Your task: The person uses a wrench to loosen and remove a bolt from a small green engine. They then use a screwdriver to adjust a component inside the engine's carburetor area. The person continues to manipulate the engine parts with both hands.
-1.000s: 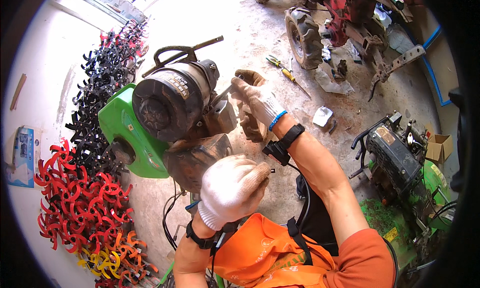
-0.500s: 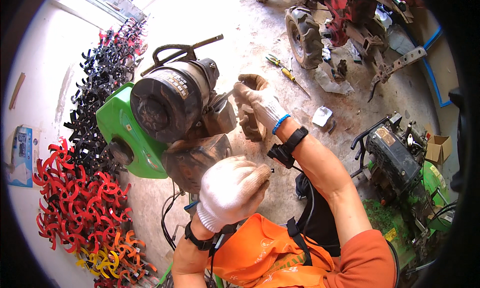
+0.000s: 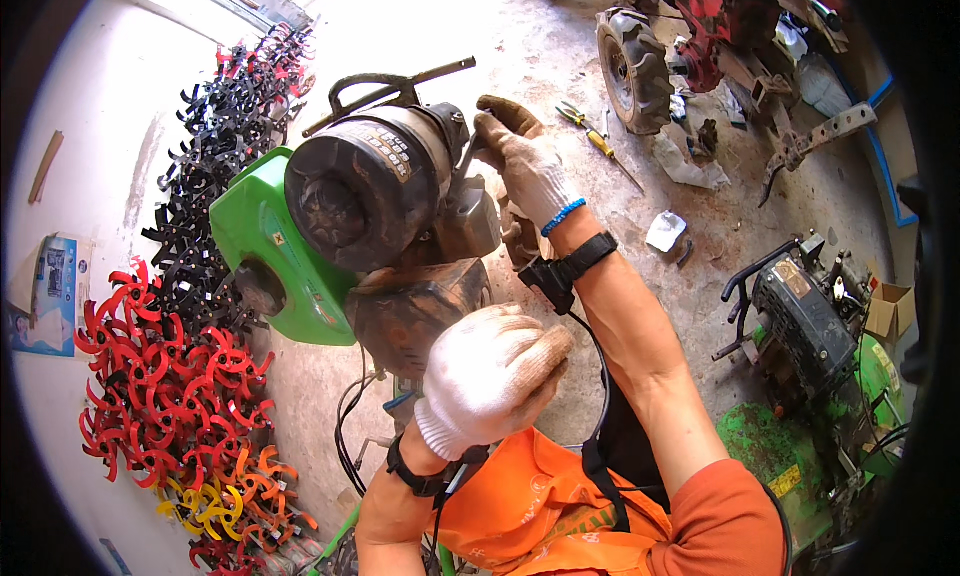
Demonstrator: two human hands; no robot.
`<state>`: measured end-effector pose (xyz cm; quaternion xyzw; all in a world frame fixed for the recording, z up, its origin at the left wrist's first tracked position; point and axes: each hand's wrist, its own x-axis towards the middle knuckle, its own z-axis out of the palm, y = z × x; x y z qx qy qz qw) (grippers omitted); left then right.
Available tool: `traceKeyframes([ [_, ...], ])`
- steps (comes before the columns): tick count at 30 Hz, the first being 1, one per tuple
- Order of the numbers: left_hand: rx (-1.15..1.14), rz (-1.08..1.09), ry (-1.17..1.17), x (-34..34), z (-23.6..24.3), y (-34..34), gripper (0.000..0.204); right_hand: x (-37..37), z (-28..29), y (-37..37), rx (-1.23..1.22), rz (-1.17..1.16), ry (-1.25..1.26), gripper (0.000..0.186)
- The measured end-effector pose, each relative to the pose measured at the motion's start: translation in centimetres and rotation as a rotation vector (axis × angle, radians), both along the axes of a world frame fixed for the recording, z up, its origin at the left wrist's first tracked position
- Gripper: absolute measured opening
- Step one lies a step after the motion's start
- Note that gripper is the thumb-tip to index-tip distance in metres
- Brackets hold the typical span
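Observation:
A small engine stands before me, with a round black housing, a green fuel tank and a dirt-stained brown cover at its near side. My right hand, in a soiled white work glove, is at the engine's right side. Its fingers pinch a thin metal rod-like tool that reaches against the engine; its exact kind is unclear. Closer to me, my left hand, gloved too, is curled shut beside the brown cover. Whatever lies inside that fist is hidden.
Heaps of black blades and red blades line the left wall. On the floor lie pliers, a yellow screwdriver and white paper. A tractor wheel stands far right; another green machine is at right.
My right hand has moved up along the engine, bringing the thin metal tool closer against it. The left fist stays near the cover. The whole view has shifted slightly.

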<state>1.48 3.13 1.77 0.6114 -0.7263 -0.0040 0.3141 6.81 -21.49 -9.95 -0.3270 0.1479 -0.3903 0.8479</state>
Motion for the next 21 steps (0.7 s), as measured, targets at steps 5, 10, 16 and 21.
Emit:
traceKeyframes([
  [5, -0.003, 0.003, 0.009, -0.1, 0.0, 0.0, 0.041, -1.0, -1.3, -0.1, 0.030, -0.048, 0.002, 0.039],
  [10, 0.008, 0.012, -0.023, -0.1, 0.1, -0.1, 0.041, -2.9, -2.7, 0.7, 0.008, 0.008, 0.169, 0.033],
  [16, -0.032, -0.004, -0.035, -0.1, 0.2, -0.5, 0.039, -3.9, -3.6, 1.7, 0.115, 0.008, 0.165, 0.035],
  [21, 0.014, 0.018, -0.017, -0.3, 0.5, -0.4, 0.040, -4.0, -3.7, 2.4, 0.168, 0.017, 0.188, 0.037],
])
